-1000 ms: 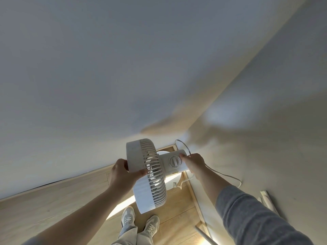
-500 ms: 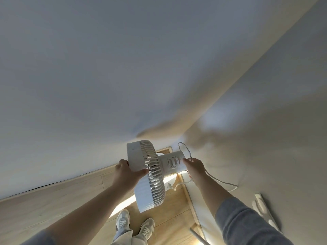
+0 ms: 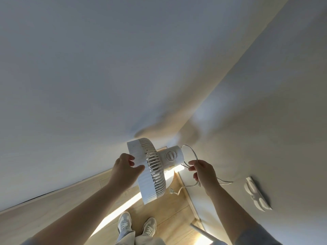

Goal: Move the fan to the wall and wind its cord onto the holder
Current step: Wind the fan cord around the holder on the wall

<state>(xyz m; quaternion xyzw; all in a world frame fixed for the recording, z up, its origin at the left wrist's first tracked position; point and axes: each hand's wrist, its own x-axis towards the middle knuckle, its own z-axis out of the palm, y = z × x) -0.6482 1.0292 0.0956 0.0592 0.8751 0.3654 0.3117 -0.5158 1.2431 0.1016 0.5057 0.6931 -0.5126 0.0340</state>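
Observation:
A white fan (image 3: 150,172) with a round slatted head and a dial on its motor housing is held up in the corner where two walls meet. My left hand (image 3: 124,169) grips the rim of the fan head. Behind the motor housing, my right hand (image 3: 203,171) pinches the white cord (image 3: 190,150), which loops up from the back of the fan and trails down to a plug (image 3: 172,191) hanging above the floor. A white cord holder (image 3: 256,194) with rounded lobes is fixed to the right wall, to the right of my right hand.
Pale walls fill most of the view and meet in a corner above the fan. Below are a wooden floor (image 3: 173,207) with a sunlit strip, a wooden baseboard, my two shoes (image 3: 137,225), and a grey rod (image 3: 201,231) leaning at the lower right.
My right hand came off the motor housing and took hold of the cord. The view turned right, bringing the whole cord holder into sight. The fan stayed in my left hand.

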